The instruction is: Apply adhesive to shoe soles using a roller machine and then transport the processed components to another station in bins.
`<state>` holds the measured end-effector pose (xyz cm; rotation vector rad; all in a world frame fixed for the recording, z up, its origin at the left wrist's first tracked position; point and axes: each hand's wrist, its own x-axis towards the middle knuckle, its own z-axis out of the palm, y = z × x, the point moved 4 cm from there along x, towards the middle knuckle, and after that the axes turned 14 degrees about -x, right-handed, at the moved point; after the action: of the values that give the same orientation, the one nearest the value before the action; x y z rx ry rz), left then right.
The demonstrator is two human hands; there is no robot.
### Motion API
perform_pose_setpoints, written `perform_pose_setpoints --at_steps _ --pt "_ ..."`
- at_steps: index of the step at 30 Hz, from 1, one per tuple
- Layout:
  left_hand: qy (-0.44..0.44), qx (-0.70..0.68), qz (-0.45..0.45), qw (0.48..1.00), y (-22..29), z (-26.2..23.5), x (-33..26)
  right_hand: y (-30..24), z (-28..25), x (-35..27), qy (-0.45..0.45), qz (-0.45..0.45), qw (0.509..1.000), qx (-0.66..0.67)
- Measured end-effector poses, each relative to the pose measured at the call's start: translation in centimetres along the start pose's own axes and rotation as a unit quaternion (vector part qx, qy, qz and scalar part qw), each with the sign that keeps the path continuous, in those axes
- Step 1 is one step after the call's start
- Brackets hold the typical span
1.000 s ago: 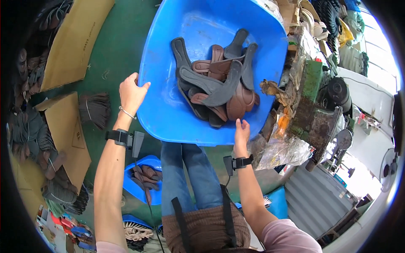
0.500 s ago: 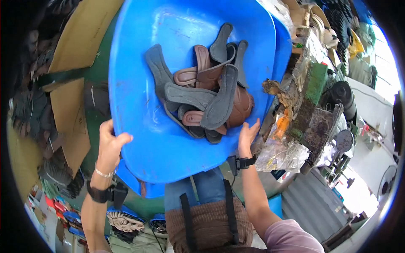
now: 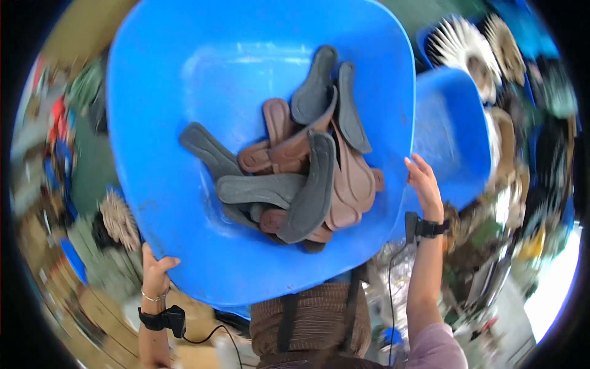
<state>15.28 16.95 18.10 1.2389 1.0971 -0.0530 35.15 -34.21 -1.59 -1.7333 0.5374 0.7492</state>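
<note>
I hold a big blue plastic tub (image 3: 184,123) up in front of me, filling most of the view. My left hand (image 3: 155,272) grips its lower left rim. My right hand (image 3: 423,183) grips its right rim, fingers against the edge. Inside the tub lies a heap of several shoe soles: grey ones (image 3: 313,187) and brown ones (image 3: 351,184), piled toward the middle and lower right. Both wrists wear black bands with a wire.
A second blue tub (image 3: 452,141) stands behind on the right, next to a fan of pale soles (image 3: 464,46). More stacked soles (image 3: 117,218) and blurred clutter lie at the left. My striped brown clothing (image 3: 313,320) shows below the tub.
The tub has come closer and swung round with my body. The background has shifted and blurred. My left hand has moved lower along the rim; the soles have slid together.
</note>
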Motion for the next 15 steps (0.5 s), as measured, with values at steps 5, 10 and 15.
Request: perform_pose_setpoints --at_steps 5,10,15 --pt "0.09 -0.115 -0.048 0.988 -10.6 -10.7 -6.2 -2.9 13.1 3.6 -0.082 -0.036 0.991 -0.101" --pt "0.285 -0.284 -0.103 0.91 -21.4 -19.6 -16.2 -4.4 30.7 1.0 -0.246 -0.122 0.92 -0.28" --pt "0.421 -0.455 -0.089 0.78 -32.7 -25.4 -28.0 1.8 50.1 -6.8 -0.442 -0.175 0.752 -0.456"
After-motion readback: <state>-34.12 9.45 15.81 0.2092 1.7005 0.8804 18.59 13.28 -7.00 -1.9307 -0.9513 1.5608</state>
